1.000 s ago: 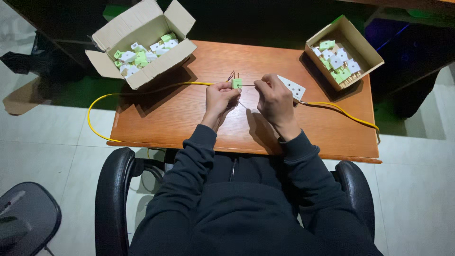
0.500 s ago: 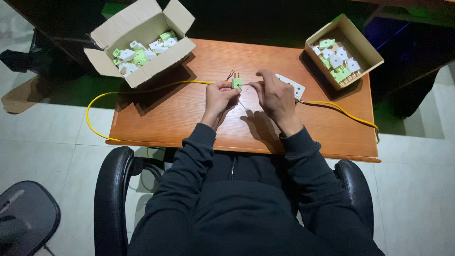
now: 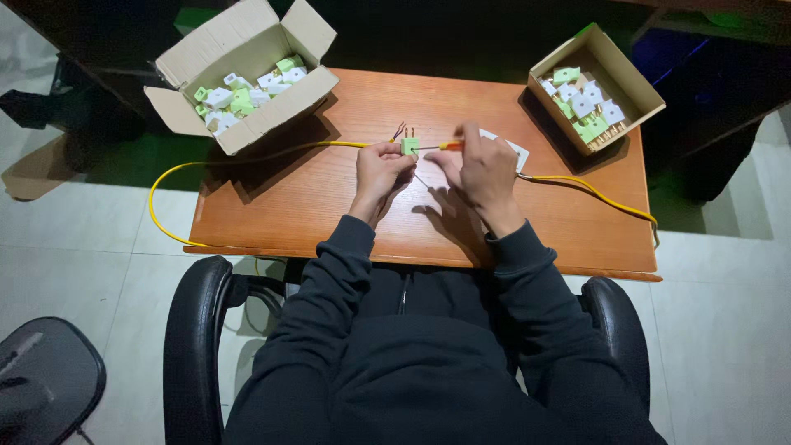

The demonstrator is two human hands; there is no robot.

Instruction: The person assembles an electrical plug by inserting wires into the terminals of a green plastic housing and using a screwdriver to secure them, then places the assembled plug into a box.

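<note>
Green plug [image 3: 409, 146] pinched in our left hand [image 3: 377, 169]; right hand [image 3: 484, 169] grips the screwdriver [image 3: 449, 146] — we keep its tip square

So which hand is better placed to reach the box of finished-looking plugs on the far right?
Probably the right hand: it sits nearer that box, though it holds an orange-handled tool.

wooden table [image 3: 329, 206] — two cardboard boxes [image 3: 247, 78] [image 3: 597, 86] | yellow cable [image 3: 247, 155] — white plate [image 3: 515, 151]

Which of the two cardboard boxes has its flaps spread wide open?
The larger cardboard box at the table's far left corner; the smaller box at the far right shows no spread flaps.
</note>
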